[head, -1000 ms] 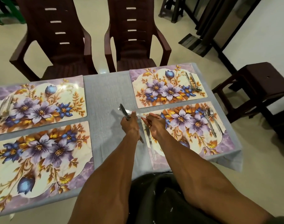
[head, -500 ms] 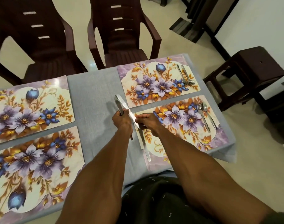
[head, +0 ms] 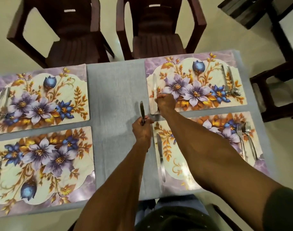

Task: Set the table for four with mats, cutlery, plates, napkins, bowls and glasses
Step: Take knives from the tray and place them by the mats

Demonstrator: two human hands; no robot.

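Note:
Four floral mats lie on the grey tablecloth (head: 115,90). My left hand (head: 141,129) grips a knife (head: 142,109) by its handle, blade pointing away, over the bare cloth between the mats. My right hand (head: 164,102) pinches another knife (head: 154,88) lying along the left edge of the far right mat (head: 207,67). A third knife (head: 160,155) lies along the left edge of the near right mat (head: 180,170). A fork and spoon (head: 245,140) lie on that mat's right side, and another pair (head: 230,82) on the far right mat.
The far left mat (head: 42,97) and near left mat (head: 42,165) carry cutlery at their left edges, partly cut off. Two dark plastic chairs (head: 72,35) (head: 159,30) stand beyond the table. A dark stool (head: 279,90) stands to the right.
My right hand has left a knife on the near right mat and moved forward with another onto the far right mat. My left hand still holds a knife. The view shifted forward.

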